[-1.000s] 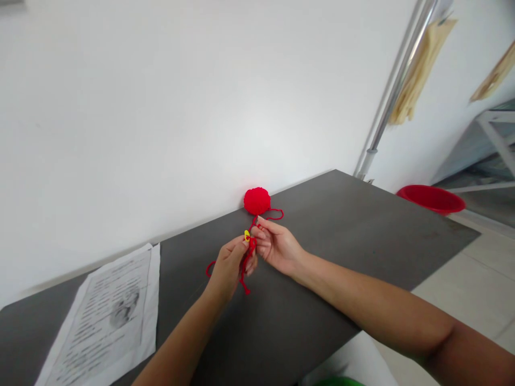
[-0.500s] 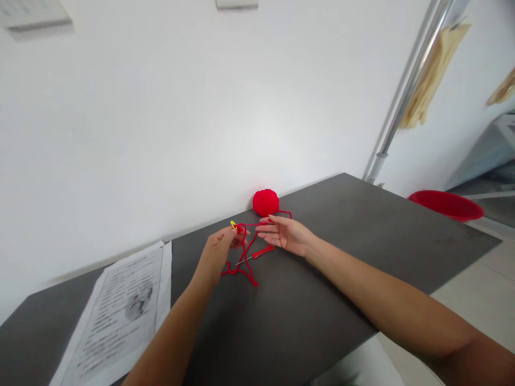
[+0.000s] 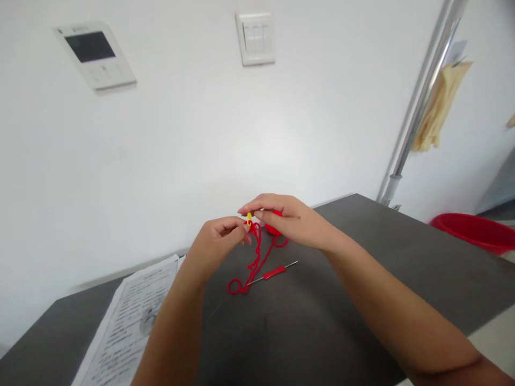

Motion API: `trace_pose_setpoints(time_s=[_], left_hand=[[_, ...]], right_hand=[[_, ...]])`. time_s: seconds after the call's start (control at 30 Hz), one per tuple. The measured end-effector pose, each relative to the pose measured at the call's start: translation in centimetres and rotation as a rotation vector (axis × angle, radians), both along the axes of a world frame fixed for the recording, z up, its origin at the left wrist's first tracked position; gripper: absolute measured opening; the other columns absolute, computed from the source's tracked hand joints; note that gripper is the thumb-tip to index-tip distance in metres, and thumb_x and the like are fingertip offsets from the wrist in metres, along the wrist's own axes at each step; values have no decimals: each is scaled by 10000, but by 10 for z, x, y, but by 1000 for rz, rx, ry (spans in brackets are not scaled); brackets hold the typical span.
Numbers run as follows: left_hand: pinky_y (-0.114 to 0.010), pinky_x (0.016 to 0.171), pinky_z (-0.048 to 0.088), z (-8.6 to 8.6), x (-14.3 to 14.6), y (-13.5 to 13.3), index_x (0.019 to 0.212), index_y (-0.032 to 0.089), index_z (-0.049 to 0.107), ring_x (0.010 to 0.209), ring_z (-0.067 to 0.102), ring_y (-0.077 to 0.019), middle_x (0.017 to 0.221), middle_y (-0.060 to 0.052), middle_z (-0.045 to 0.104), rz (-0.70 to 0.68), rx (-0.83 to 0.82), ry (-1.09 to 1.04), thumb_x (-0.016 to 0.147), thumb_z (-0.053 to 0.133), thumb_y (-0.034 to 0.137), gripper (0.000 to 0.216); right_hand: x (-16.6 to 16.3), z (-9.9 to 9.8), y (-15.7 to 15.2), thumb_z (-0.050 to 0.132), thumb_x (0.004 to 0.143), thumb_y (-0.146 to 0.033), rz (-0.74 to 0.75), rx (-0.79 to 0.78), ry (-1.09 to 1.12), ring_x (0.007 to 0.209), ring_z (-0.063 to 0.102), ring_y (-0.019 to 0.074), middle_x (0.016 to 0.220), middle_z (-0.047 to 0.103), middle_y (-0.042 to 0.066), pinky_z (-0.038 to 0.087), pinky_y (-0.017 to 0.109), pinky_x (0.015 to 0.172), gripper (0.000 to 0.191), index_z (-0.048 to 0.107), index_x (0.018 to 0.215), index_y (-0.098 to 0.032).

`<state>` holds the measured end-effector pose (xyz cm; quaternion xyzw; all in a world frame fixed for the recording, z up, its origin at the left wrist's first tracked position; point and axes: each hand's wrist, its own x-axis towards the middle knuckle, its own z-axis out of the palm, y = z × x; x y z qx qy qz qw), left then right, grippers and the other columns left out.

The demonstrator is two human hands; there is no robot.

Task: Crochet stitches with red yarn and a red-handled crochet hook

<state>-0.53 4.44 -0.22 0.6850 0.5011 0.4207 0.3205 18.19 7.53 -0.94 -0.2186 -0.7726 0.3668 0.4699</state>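
Observation:
My left hand (image 3: 221,239) pinches a small bunch of red yarn (image 3: 256,230) between thumb and fingers. A yellow stitch marker (image 3: 249,217) stands up from that yarn at the fingertips. My right hand (image 3: 289,220) reaches over from the right, its thumb and fingertips around the marker's top. Strands of yarn hang from the left hand to the table. Partly hidden behind the right hand is the red yarn ball (image 3: 272,228). Below the hands lies a crochet hook (image 3: 274,273) with a red grip and metal ends, touched by the yarn.
Printed sheets (image 3: 129,316) lie on the dark table (image 3: 322,321) at the left. The white wall behind carries a switch (image 3: 257,40) and a panel with a dark screen (image 3: 95,55). A red basin (image 3: 475,231) stands beyond the table at the right, below hanging gloves (image 3: 440,107).
My right hand has moved from open beside the yarn to the stitch marker, closing its fingers there. The left hand still pinches the yarn. The view has tilted up.

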Motion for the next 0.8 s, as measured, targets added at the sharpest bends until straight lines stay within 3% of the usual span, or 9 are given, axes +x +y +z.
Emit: trace_pose_setpoints(time_s=[0.13, 0.27, 0.53, 0.7, 0.8], left_hand=[[-287, 650, 405, 5, 5, -7, 563, 214, 681, 631, 529, -163, 582, 17, 623, -6, 29, -67, 698, 644, 339, 188], [-274, 632, 413, 3, 7, -7, 598, 207, 701, 639, 533, -158, 602, 13, 629, 29, 12, -113, 682, 678, 349, 167], [-272, 630, 413, -2, 6, -7, 670, 195, 709, 642, 533, -154, 639, 8, 641, 22, -28, -198, 710, 720, 361, 171], [-272, 620, 401, -1, 1, -9, 623, 202, 673, 625, 505, -151, 601, 18, 596, -13, -20, -267, 712, 720, 338, 170], [-271, 621, 397, 1, -3, -10, 604, 203, 659, 620, 494, -148, 589, 21, 580, 2, -2, -267, 713, 709, 326, 172]], right_hand=[[5, 7, -22, 529, 953, -157, -139, 229, -140, 913, 671, 184, 1008, 752, 49, 488, 307, 814, 217, 730, 1021, -200], [7, 4, -23, 611, 946, -198, -217, 287, -187, 845, 648, 174, 909, 734, 36, 457, 288, 785, 107, 715, 922, -200], [3, 0, -23, 589, 944, -241, -279, 120, -190, 584, 507, 123, 643, 617, -20, 350, 249, 575, 203, 654, 759, -192], [7, 10, -41, 641, 927, -291, -285, 42, 3, 718, 610, 170, 829, 712, 31, 446, 275, 633, 109, 690, 860, -221], [25, 12, -66, 580, 978, -480, 28, -131, 104, 660, 649, 180, 746, 719, 45, 506, 305, 640, 322, 696, 776, -259]])
